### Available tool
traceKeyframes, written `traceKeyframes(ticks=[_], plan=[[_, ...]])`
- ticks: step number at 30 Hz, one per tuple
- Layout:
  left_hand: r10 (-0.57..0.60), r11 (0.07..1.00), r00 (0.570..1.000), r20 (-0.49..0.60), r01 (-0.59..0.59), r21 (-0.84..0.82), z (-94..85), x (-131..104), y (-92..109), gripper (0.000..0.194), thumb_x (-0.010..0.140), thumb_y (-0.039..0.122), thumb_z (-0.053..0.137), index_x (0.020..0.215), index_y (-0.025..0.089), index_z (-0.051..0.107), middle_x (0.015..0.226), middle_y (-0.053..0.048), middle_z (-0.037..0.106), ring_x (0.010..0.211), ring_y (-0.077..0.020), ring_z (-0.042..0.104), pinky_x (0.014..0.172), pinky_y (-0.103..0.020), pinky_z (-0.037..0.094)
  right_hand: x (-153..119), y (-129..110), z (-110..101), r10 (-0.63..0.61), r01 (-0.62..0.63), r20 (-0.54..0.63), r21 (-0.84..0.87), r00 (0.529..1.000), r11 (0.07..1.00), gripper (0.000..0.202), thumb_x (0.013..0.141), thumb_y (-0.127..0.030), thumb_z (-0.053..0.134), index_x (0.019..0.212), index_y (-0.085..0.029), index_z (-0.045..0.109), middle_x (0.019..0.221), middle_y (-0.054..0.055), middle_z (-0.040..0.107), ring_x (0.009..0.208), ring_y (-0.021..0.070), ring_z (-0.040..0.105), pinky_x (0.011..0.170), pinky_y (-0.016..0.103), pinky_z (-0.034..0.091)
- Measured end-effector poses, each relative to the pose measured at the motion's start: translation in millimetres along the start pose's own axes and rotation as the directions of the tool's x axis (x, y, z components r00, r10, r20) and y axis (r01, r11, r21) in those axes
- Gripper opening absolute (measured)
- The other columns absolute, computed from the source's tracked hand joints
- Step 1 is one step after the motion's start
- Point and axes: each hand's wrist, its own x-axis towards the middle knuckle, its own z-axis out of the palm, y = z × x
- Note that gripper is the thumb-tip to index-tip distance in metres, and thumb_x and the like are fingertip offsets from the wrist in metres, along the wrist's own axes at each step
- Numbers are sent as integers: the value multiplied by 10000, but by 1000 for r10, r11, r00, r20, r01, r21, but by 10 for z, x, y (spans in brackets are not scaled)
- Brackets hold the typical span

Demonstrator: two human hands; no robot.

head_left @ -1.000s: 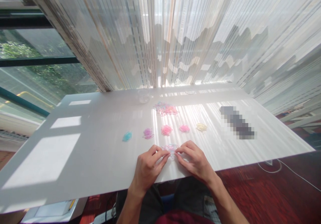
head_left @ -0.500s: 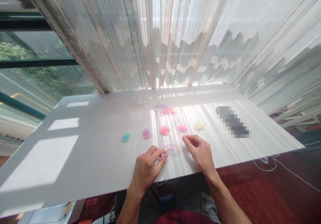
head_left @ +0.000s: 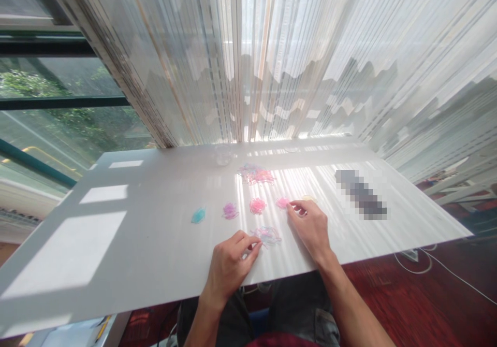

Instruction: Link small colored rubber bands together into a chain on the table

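Note:
My left hand (head_left: 231, 261) rests at the near side of a mixed pile of thin coloured rubber bands (head_left: 267, 235). Its thumb and forefinger are pinched at the pile's left edge; whatever is between them is too small to make out. At the right end of the pink pile (head_left: 282, 202), the fingertips of my right hand (head_left: 312, 230) are drawn together, and any band in them cannot be made out. That hand partly covers the pale yellow pile (head_left: 309, 198). Farther left in the same row lie a red-pink pile (head_left: 257, 205), a purple pile (head_left: 230, 211) and a teal pile (head_left: 199, 215).
A larger mixed pile of bands (head_left: 256, 174) lies farther back on the white table (head_left: 155, 254). Behind it to the left stands a clear container (head_left: 223, 155). A pixelated dark object (head_left: 361, 194) lies at the right. String curtains (head_left: 248, 57) hang along the back edge.
My right hand has moved slightly forward, its fingertips now at the pink pile and its fingers over part of the yellow one. The left hand stays pinched by the mixed pile. The view has shifted slightly.

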Motion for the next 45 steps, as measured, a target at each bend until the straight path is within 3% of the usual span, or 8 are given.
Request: traceKeyframes(ticks=[8,11,13,18,25,37,45], plan=[[7,1000,1000,20,-8,24,7,0,-1,139,993,234,589,956,227,723,772,9,682,694,-124,694,640,-206,507,-91,-30,-43,-107,107,5,-1,994,994,274,969,-383,573,904,-175,740,749,59,674,683,215,621,693,372,532],[17,998,999,27,-19,52,9,0,-3,123,986,247,601,996,225,721,779,8,682,689,-128,692,626,-211,502,-164,-86,-120,-164,158,76,76,984,984,160,961,-287,596,960,-196,727,783,48,669,718,212,625,706,360,542],[22,997,999,27,-23,73,14,-1,-9,131,983,250,599,1030,224,719,793,7,685,688,-129,691,624,-214,503,-241,-125,-175,-210,185,174,149,962,971,125,951,-233,604,991,-207,720,830,48,670,748,210,638,700,348,548],[11,988,1000,16,-13,154,55,-10,-33,189,988,221,547,1081,222,711,777,8,666,677,-136,681,618,-223,498,-433,-184,-272,-351,267,383,256,854,929,143,954,-153,589,991,-222,709,866,50,651,825,223,636,736,362,562],[-26,984,999,-44,33,173,99,-23,-46,158,965,214,570,1041,211,708,762,15,650,643,-132,649,599,-226,476,-505,-216,-238,-388,290,389,287,836,913,136,943,-145,640,1052,-204,695,903,60,645,848,230,614,739,372,551],[4,991,1000,0,-4,130,75,-18,-56,154,975,193,565,959,208,718,714,22,629,615,-120,636,597,-219,466,-477,-236,-163,-363,279,359,263,860,923,102,983,-146,600,983,-208,681,869,55,635,844,234,614,741,368,539],[14,999,1000,2,-14,49,24,-11,-33,119,966,190,603,973,208,721,743,10,655,651,-112,659,588,-183,485,-455,-257,-147,-436,327,331,337,837,883,106,960,-165,647,1050,-206,686,908,60,656,851,225,621,741,359,557]])
